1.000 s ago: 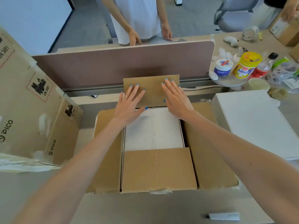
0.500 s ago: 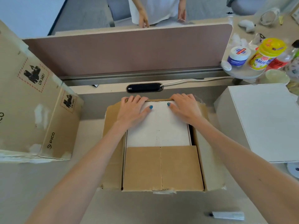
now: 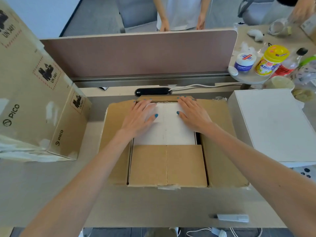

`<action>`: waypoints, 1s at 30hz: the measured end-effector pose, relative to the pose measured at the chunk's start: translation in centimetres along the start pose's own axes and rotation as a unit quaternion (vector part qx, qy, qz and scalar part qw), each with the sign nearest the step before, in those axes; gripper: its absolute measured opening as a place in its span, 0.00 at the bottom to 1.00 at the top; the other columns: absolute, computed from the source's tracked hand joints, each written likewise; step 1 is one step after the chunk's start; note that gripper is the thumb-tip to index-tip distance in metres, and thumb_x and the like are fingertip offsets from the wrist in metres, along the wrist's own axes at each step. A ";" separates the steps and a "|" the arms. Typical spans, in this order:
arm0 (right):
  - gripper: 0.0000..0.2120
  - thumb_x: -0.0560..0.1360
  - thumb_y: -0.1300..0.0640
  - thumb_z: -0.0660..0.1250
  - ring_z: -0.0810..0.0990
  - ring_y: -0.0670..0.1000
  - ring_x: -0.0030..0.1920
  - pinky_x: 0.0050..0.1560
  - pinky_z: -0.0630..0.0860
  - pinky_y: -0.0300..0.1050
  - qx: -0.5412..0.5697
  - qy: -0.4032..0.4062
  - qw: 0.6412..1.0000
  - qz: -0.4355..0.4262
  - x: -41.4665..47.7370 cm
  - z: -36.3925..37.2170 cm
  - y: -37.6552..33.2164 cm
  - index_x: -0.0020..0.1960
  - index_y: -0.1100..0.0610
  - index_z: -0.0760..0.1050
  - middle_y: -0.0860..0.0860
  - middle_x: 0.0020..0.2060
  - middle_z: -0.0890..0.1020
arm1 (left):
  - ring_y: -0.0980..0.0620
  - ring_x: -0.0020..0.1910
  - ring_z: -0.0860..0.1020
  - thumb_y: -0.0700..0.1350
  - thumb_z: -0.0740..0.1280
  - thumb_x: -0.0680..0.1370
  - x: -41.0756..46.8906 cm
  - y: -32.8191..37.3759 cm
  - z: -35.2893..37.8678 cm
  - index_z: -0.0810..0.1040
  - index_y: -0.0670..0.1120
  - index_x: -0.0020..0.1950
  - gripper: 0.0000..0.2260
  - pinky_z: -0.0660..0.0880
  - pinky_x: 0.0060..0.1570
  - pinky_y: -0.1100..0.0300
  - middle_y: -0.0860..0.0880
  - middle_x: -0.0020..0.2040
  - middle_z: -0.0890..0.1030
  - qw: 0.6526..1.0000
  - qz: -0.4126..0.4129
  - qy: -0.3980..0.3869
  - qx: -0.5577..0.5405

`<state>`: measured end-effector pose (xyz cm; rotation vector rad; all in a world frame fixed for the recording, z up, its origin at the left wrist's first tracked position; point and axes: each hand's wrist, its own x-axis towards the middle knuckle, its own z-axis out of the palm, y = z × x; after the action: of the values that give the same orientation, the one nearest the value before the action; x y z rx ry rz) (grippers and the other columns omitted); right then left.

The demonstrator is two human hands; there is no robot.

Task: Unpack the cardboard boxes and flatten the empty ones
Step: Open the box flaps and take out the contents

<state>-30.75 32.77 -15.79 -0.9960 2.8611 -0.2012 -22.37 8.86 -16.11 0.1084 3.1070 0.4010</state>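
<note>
Open carton (image 3: 219, 134) mid-desk (image 3: 153, 207) before me, white box (image 3: 171, 132) inside, my left hand (image 3: 138, 115) and right hand (image 3: 193, 112) flat on it, fingers (image 3: 145, 104) straight, gripping nothing, tips on far flap (image 3: 164, 98).

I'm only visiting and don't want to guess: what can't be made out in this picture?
All in the head view:
1. White box: near part under the near flap of the cardboard box, far part under the left hand and right hand; contents unseen.
2. PICO box: cut off by the left edge.
3. Yellow-lidded jar: label too blurred to read.
4. Pale stick-like item at the front of the desk: blurred, kind unclear.
</note>
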 end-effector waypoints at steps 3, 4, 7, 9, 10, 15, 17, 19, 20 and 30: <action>0.25 0.83 0.50 0.52 0.52 0.51 0.77 0.74 0.54 0.46 0.046 -0.005 0.999 -0.001 -2.6 -0.1 -0.8 0.77 0.57 0.54 0.51 0.78 0.55 | 0.49 0.75 0.62 0.56 0.54 0.84 -2.9 1.5 -0.2 0.69 0.50 0.74 0.21 0.57 0.73 0.52 0.50 0.76 0.66 1.000 0.007 -0.004 -0.017; 0.24 0.83 0.51 0.52 0.52 0.50 0.77 0.74 0.56 0.46 0.054 -0.007 0.998 -0.005 -3.6 0.0 -1.1 0.77 0.57 0.55 0.51 0.78 0.55 | 0.50 0.74 0.62 0.54 0.55 0.84 -3.9 1.9 -0.1 0.69 0.50 0.73 0.19 0.58 0.72 0.53 0.50 0.76 0.66 1.000 0.010 -0.006 -0.017; 0.22 0.83 0.53 0.53 0.55 0.51 0.76 0.72 0.59 0.46 0.078 0.006 0.997 -0.018 -6.6 0.6 -2.2 0.75 0.56 0.59 0.51 0.76 0.58 | 0.51 0.74 0.63 0.53 0.57 0.84 -6.9 3.2 0.1 0.70 0.50 0.72 0.18 0.63 0.70 0.53 0.52 0.75 0.67 1.000 0.013 -0.014 -0.021; 0.18 0.81 0.56 0.55 0.61 0.51 0.73 0.68 0.65 0.47 0.096 0.038 0.994 -0.029 -8.7 0.8 -2.8 0.71 0.56 0.67 0.52 0.73 0.65 | 0.52 0.72 0.65 0.54 0.59 0.83 -8.9 4.0 0.2 0.72 0.51 0.71 0.17 0.67 0.67 0.53 0.53 0.74 0.69 1.000 0.018 -0.001 -0.018; 0.15 0.80 0.57 0.57 0.66 0.52 0.70 0.64 0.70 0.48 0.101 0.063 0.992 -0.040 -9.8 0.9 -3.1 0.66 0.56 0.71 0.52 0.69 0.69 | 0.52 0.70 0.66 0.54 0.60 0.83 -9.9 4.4 0.3 0.73 0.51 0.69 0.17 0.69 0.65 0.54 0.53 0.72 0.70 1.000 0.022 0.008 -0.020; 0.06 0.76 0.59 0.62 0.73 0.51 0.50 0.46 0.69 0.41 0.111 0.116 0.985 -0.068 -13.9 0.7 -4.5 0.51 0.57 0.75 0.50 0.51 0.75 | 0.51 0.60 0.71 0.55 0.61 0.82 -13.3 5.7 0.6 0.76 0.49 0.66 0.17 0.74 0.54 0.54 0.52 0.62 0.74 0.998 0.044 0.031 -0.015; 0.07 0.76 0.58 0.62 0.72 0.51 0.51 0.48 0.67 0.41 0.123 0.101 0.986 -0.054 -14.3 0.5 -4.8 0.52 0.57 0.74 0.50 0.52 0.74 | 0.50 0.58 0.71 0.53 0.63 0.81 -13.4 6.2 0.4 0.76 0.49 0.66 0.16 0.73 0.52 0.53 0.51 0.59 0.74 0.999 0.030 0.031 -0.022; 0.08 0.76 0.56 0.62 0.72 0.51 0.51 0.50 0.67 0.43 0.138 0.077 0.987 -0.031 -14.2 -0.4 -5.1 0.54 0.56 0.73 0.49 0.52 0.73 | 0.50 0.58 0.72 0.51 0.67 0.80 -13.2 7.0 -0.6 0.77 0.49 0.63 0.13 0.73 0.51 0.53 0.52 0.57 0.74 0.999 0.019 0.036 -0.031; 0.07 0.77 0.56 0.61 0.72 0.51 0.49 0.49 0.68 0.44 0.152 0.066 0.986 -0.018 -14.1 -1.1 -5.4 0.54 0.54 0.71 0.49 0.52 0.73 | 0.51 0.57 0.72 0.49 0.68 0.79 -13.0 7.3 -1.3 0.78 0.50 0.61 0.11 0.73 0.49 0.52 0.52 0.55 0.74 0.998 0.018 0.046 -0.034; 0.09 0.78 0.50 0.64 0.77 0.47 0.40 0.40 0.74 0.46 0.271 -0.022 0.961 -0.045 -16.9 -8.8 -7.2 0.44 0.53 0.77 0.42 0.36 0.78 | 0.52 0.45 0.79 0.41 0.70 0.78 -17.1 10.4 -10.5 0.82 0.49 0.49 0.04 0.77 0.47 0.54 0.52 0.46 0.82 0.986 -0.043 0.006 -0.164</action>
<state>-14.45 38.53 -5.09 -0.9861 2.4915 -0.8970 -4.76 15.05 -3.31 -0.0296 2.9922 0.9021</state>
